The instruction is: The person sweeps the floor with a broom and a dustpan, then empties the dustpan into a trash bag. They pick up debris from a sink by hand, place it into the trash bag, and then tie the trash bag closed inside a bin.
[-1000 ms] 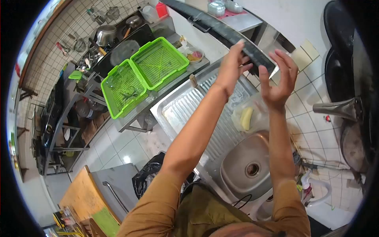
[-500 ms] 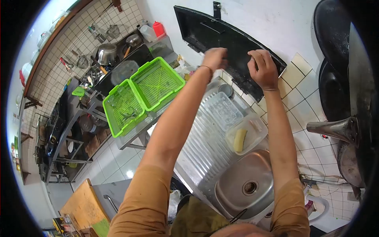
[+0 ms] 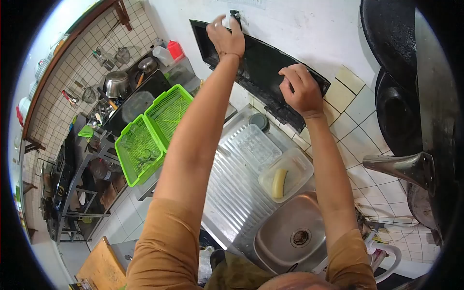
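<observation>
Before one black wall panel [image 3: 263,65] above one ribbed steel counter [image 3: 232,191], left hand [image 3: 226,38] splays its fingers; right hand's [image 3: 302,91] curl, grasp unclear.

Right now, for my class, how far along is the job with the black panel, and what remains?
Looks done: the panel is up against the wall.
In hand: the left hand is open beside the latch; the right hand is curled in front of the panel. I can't tell whether either touches it.
Perhaps left: securing the latch, as I can't see whether it is fastened.
</observation>
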`<state>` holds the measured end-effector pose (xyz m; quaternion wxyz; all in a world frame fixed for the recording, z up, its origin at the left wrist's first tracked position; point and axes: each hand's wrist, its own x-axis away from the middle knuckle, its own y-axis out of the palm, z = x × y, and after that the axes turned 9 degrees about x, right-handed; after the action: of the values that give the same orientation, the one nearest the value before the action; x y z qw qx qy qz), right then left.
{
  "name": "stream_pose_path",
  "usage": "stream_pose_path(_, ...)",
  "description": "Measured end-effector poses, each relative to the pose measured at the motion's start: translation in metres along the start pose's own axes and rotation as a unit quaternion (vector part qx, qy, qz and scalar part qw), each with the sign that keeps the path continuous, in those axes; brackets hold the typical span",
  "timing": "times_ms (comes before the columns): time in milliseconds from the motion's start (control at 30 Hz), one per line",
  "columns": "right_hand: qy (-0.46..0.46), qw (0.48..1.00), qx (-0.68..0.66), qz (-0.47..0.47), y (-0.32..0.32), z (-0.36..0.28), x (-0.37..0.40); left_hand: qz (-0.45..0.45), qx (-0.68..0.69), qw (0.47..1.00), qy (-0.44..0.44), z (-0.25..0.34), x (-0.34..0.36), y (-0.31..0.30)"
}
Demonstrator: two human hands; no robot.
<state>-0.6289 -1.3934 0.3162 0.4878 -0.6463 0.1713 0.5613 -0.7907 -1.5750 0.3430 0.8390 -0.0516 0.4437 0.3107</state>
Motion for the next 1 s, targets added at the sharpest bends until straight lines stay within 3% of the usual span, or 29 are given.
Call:
stream_pose_path(33, -0.001, 1.0, 0.003, -0.003, 0.001, 0.001, 0.0, 0.0, 0.022, 0.998, 0.05, 0.011, -0.008, 0.003)
stream_pose_path(133, -0.001, 1.0, 0.011, -0.006, 0.003, 0.001, 0.002, -0.096, -0.036, 0.99, 0.1, 0.013, -0.026, 0.001)
stream_pose_path(233, -0.003, 1.0, 0.017, -0.008, 0.002, 0.002, 0.002, -0.13, -0.087, 0.98, 0.122, 0.01, -0.037, -0.008)
stream_pose_path(367, -0.004, 1.0, 0.007, -0.009, 0.003, 0.002, 0.004, -0.098, -0.141, 0.971, 0.168, -0.02, -0.052, -0.019)
stream_pose_path(400, -0.005, 1.0, 0.006, -0.005, 0.003, 0.003, 0.003, -0.119, -0.144, 0.98, 0.063, -0.014, -0.049, -0.024)
stream_pose_path(533, -0.004, 1.0, 0.009, -0.003, 0.004, 0.001, 0.002, -0.181, -0.094, 0.979, 0.028, 0.013, -0.045, -0.037)
stream_pose_path(667, -0.001, 1.0, 0.002, 0.004, 0.004, 0.0, 0.002, -0.157, -0.106, 0.978, 0.087, 0.004, -0.047, -0.027)
stream_pose_path(767, 0.003, 1.0, -0.004, -0.002, 0.002, 0.001, 0.002, -0.193, -0.023, 0.981, -0.015, 0.008, -0.046, -0.029)
stream_pose_path(1000, 0.047, 0.997, -0.052, 0.014, 0.006, -0.001, 0.002, -0.199, -0.073, 0.973, 0.086, 0.0, -0.055, -0.03)
